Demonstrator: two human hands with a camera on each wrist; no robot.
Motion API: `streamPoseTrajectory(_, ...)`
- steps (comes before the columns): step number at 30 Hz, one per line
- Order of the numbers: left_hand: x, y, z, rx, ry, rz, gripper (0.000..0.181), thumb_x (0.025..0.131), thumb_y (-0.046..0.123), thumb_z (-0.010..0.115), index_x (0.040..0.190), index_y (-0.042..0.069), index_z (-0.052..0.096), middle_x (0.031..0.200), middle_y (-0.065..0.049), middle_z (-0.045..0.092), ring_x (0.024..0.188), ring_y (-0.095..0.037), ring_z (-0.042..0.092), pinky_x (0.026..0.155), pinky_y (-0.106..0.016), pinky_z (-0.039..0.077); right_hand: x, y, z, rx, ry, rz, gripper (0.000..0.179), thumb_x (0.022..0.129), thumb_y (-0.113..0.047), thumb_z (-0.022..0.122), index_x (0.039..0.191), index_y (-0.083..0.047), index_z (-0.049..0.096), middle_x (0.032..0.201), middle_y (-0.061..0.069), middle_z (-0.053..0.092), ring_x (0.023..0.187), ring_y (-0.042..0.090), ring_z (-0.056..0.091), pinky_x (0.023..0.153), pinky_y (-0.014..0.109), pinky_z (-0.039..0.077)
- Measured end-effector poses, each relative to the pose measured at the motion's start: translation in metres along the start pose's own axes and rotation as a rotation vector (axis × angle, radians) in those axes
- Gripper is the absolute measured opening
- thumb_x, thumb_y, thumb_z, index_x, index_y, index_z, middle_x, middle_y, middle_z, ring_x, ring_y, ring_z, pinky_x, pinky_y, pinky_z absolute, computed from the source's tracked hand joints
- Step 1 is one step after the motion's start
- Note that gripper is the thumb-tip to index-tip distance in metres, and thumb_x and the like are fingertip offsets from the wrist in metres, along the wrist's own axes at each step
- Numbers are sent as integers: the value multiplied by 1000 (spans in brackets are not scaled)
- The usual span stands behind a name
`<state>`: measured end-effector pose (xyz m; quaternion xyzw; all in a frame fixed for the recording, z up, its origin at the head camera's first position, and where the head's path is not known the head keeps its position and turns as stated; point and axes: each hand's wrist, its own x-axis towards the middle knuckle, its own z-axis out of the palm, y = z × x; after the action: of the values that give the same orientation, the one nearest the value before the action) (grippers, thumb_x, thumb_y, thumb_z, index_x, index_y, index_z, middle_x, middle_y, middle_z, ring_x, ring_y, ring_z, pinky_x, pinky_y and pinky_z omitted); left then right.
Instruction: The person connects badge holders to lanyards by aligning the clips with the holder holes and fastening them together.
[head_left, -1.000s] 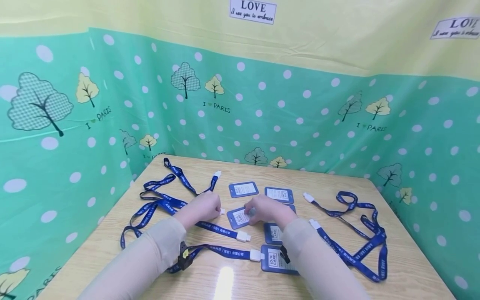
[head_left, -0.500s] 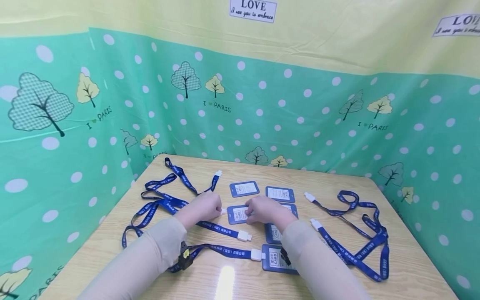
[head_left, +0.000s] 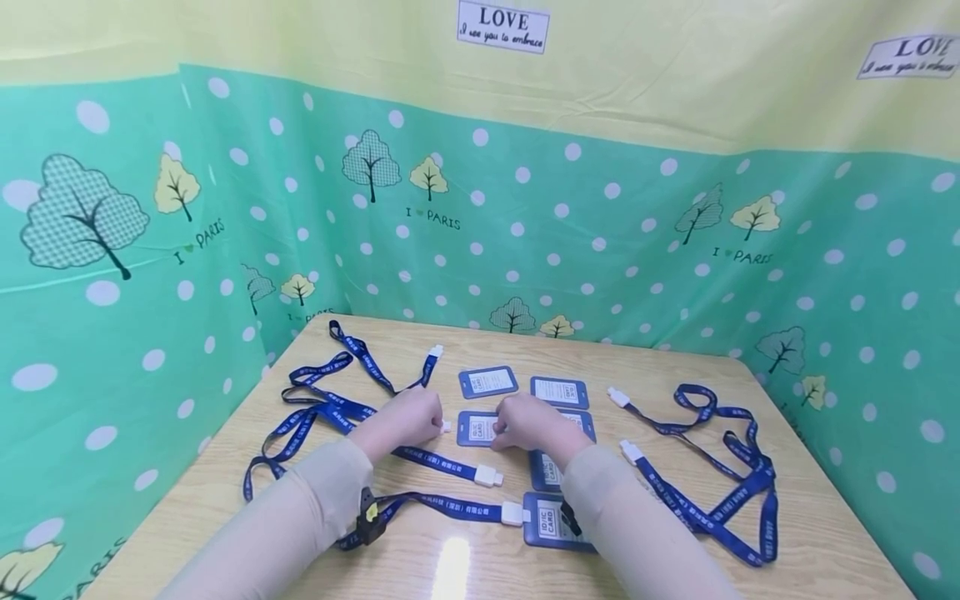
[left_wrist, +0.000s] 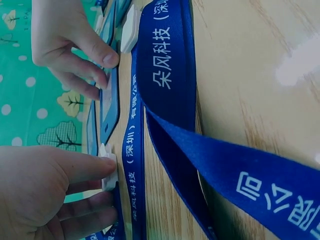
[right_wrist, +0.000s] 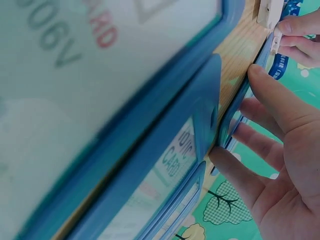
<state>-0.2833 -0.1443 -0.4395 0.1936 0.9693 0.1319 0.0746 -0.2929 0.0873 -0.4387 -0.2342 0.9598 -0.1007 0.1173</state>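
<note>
My left hand [head_left: 408,417] pinches the white plastic clip [left_wrist: 110,176] of a blue lanyard between thumb and fingers. My right hand [head_left: 536,423] holds a blue ID card holder [head_left: 472,429] by its edges, thumb on the near side. The holder lies flat, its slotted end facing the clip. In the head view the two sit very close; whether they touch I cannot tell. Nearer the person, another card holder [head_left: 546,521] has a lanyard clip [head_left: 512,513] at its slotted end. Part of that holder is hidden under the right wrist.
More card holders lie around the right hand, including one at the back left [head_left: 488,382] and one at the back right [head_left: 558,392]. Blue lanyards spread over the left side, with a loose clip [head_left: 488,476]. Other lanyards [head_left: 738,483] lie on the right. A patterned curtain [head_left: 525,225] stands behind the table.
The right hand has turned the card holder from a slant to nearly straight, its slotted end facing the clip. The left hand keeps its pinch on the clip, almost still.
</note>
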Motion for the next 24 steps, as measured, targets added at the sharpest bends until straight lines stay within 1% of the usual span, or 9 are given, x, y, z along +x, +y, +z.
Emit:
streamPoseTrajectory(5, 0, -1, 4, 9, 10, -3, 16, 92, 17, 76, 76, 18, 79, 66, 9, 62, 60, -9, 57, 62, -24, 52, -2, 0, -2, 14, -4, -3, 31, 82, -38, 85, 107, -19, 79, 135, 8, 64, 124, 28, 60, 107, 43, 48)
streamPoseTrajectory(8, 0, -1, 5, 15, 19, -8, 12, 91, 18, 77, 80, 18, 80, 73, 7, 66, 64, -9, 59, 66, -25, 54, -3, 1, -4, 23, -10, -2, 32, 83, -37, 85, 109, -19, 79, 137, 7, 64, 127, 28, 59, 108, 43, 47)
streamPoseTrajectory(12, -1, 1, 5, 19, 17, -22, 5, 91, 18, 78, 88, 15, 81, 89, 1, 73, 80, -15, 67, 78, -31, 59, -4, 2, -5, 28, -14, -2, 31, 83, -36, 86, 108, -20, 80, 137, 5, 63, 128, 28, 58, 108, 43, 46)
streamPoseTrajectory(14, -1, 1, 6, 25, 12, -24, 4, 91, 17, 78, 91, 15, 81, 96, -1, 75, 89, -18, 70, 84, -33, 59, -4, 2, -5, 32, -15, 0, 30, 82, -36, 86, 108, -20, 80, 137, 5, 64, 128, 28, 58, 108, 43, 47)
streamPoseTrajectory(16, -1, 1, 6, 35, 12, -17, 4, 90, 16, 78, 92, 15, 82, 99, -2, 75, 93, -20, 70, 86, -35, 59, -5, 2, -5, 37, -18, 11, 31, 82, -36, 86, 108, -21, 80, 137, 4, 63, 128, 28, 58, 107, 44, 47)
streamPoseTrajectory(21, -4, 1, 7, 53, 23, -33, 7, 90, 17, 78, 96, 16, 81, 102, -2, 75, 90, -17, 70, 87, -35, 59, -3, 3, -3, 20, -22, 21, 33, 82, -38, 86, 110, -23, 79, 139, 2, 62, 130, 27, 56, 108, 44, 46)
streamPoseTrajectory(24, -5, 2, 8, 56, 29, -43, 8, 91, 17, 77, 98, 14, 81, 100, -2, 75, 87, -16, 68, 84, -34, 59, -1, 4, -2, 11, -20, 14, 33, 81, -39, 86, 110, -24, 79, 138, 1, 63, 131, 27, 55, 109, 43, 46)
